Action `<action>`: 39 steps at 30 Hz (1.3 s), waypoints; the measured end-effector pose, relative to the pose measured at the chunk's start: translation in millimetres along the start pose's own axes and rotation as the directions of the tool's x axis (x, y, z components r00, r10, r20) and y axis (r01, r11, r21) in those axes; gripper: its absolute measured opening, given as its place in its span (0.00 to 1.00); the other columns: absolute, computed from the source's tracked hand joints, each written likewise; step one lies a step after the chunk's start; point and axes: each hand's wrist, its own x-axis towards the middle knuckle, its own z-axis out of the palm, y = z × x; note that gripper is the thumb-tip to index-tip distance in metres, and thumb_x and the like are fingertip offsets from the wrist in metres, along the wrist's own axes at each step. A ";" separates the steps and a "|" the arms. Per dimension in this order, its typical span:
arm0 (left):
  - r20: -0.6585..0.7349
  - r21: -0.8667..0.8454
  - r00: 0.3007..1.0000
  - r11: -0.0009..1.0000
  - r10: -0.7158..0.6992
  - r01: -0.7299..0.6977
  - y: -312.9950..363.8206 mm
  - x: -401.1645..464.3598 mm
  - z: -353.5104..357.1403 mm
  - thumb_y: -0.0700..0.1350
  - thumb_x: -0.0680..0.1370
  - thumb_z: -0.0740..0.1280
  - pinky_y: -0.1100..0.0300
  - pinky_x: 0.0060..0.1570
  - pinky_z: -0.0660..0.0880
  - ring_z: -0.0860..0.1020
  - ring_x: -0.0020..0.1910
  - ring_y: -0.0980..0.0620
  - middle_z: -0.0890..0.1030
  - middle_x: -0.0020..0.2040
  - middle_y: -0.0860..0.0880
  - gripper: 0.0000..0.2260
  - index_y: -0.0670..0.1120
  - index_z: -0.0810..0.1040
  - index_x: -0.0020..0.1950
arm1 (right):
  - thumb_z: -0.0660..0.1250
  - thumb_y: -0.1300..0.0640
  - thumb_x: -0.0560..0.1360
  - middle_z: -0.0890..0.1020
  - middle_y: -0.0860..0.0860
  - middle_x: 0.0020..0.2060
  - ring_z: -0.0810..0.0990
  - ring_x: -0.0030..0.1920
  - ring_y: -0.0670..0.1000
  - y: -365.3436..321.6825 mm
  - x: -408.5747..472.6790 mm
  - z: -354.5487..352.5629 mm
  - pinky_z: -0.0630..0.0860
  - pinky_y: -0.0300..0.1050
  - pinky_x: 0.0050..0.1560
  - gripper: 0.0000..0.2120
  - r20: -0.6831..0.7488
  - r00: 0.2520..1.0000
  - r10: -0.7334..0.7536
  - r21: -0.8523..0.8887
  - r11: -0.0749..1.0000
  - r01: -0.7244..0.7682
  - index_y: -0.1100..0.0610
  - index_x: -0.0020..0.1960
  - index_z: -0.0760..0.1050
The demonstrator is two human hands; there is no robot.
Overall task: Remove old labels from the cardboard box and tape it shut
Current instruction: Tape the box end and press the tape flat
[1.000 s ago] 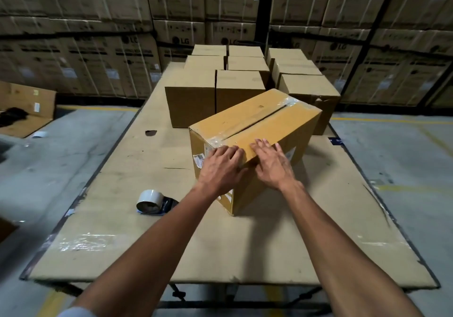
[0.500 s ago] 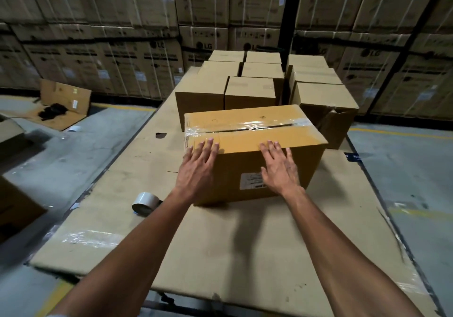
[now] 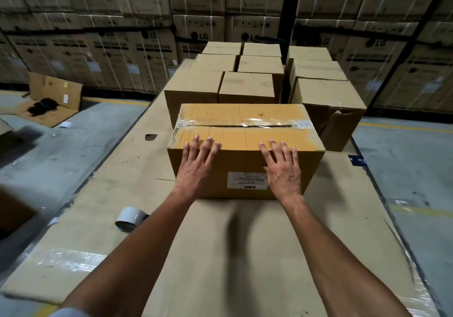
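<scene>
Warehouse table (image 3: 220,255): I press left hand (image 3: 196,167) and right hand (image 3: 284,169), both flat and open, on stiff taped cardboard box (image 3: 245,165); likely light, hold bottom edges.

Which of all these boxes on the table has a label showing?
The nearest box, under both hands: a white label is on its front. The boxes behind show none.

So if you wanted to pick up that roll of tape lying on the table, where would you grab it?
Probably across its outer band, coming from above with the left hand, which is nearer. The tape roll lies tipped on the table to the left of the cardboard box, its open core facing down and toward the camera, so a thumb in the core and fingers over the white rim should hold it.
</scene>
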 end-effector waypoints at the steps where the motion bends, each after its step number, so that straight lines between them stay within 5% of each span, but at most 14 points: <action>1: -0.004 0.004 1.000 1.000 0.001 -0.001 -3.4 7.2 1.8 0.40 0.73 0.79 0.34 0.82 0.38 0.36 0.85 0.34 0.44 0.88 0.43 0.58 0.53 0.40 0.87 | 0.75 0.56 0.76 0.62 0.57 0.82 0.62 0.81 0.63 -2.1 5.2 2.9 0.57 0.65 0.81 0.48 -0.012 1.000 0.009 -0.004 1.000 -0.009 0.47 0.85 0.49; 17: 0.008 -0.029 0.998 0.998 0.062 -0.062 -56.5 113.2 34.6 0.40 0.74 0.78 0.31 0.82 0.40 0.36 0.85 0.33 0.44 0.88 0.43 0.56 0.53 0.41 0.88 | 0.72 0.53 0.79 0.62 0.56 0.82 0.62 0.81 0.63 -17.4 89.6 38.4 0.57 0.67 0.81 0.45 -0.018 0.994 0.106 -0.049 0.993 -0.107 0.47 0.86 0.49; 22: 0.019 -0.014 0.997 0.997 0.079 -0.079 -62.2 124.3 39.2 0.37 0.75 0.76 0.32 0.82 0.37 0.30 0.83 0.34 0.37 0.87 0.45 0.58 0.54 0.32 0.85 | 0.72 0.53 0.79 0.59 0.56 0.83 0.59 0.82 0.63 -17.0 99.3 41.7 0.55 0.67 0.82 0.46 0.013 0.994 0.107 -0.086 0.991 -0.106 0.47 0.86 0.46; 31: 0.047 0.001 0.995 0.996 0.086 -0.087 -60.5 115.2 21.8 0.38 0.78 0.72 0.32 0.82 0.38 0.30 0.83 0.34 0.30 0.86 0.44 0.53 0.54 0.33 0.86 | 0.70 0.55 0.79 0.46 0.54 0.86 0.48 0.85 0.62 -18.4 95.3 22.5 0.51 0.67 0.83 0.49 0.128 0.987 0.096 -0.046 0.995 -0.091 0.47 0.85 0.38; 39: 0.034 -0.026 0.995 0.995 0.096 -0.095 -54.8 20.1 22.5 0.38 0.77 0.71 0.35 0.84 0.44 0.38 0.87 0.39 0.32 0.87 0.46 0.48 0.52 0.43 0.88 | 0.68 0.61 0.79 0.53 0.56 0.85 0.55 0.84 0.57 -66.8 36.4 16.2 0.52 0.60 0.83 0.39 0.144 0.989 -0.029 0.098 0.995 0.015 0.52 0.85 0.53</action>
